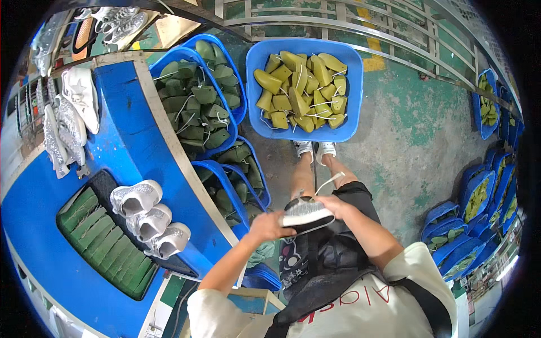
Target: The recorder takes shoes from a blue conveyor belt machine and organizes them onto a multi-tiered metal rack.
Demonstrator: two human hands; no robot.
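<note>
A blue counter (pixel 115 101) is bordered on its right by tubs (pixel 243 96) of green lasts (pixel 194 115). Farther right of the counter, a blue tub (pixel 355 84) is filled with yellow lasts (pixel 304 93). Three silver shoes (pixel 152 219) are set near the counter's right edge. To the counter's right, another shoe (pixel 307 215) is held at its ends by the left hand (pixel 266 227) and the right hand (pixel 333 206), each grip narrow around it.

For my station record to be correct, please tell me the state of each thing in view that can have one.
Left hand, closed on one end of the shoe
Right hand, closed on the other end
Shoe, held between both hands, slightly blurred
Front blue tub, open, well filled
Yellow-green shoe lasts, piled loosely inside it
Dark green shoe lasts, piled in tubs at left
Three silver shoes, lined up on blue bench
</note>
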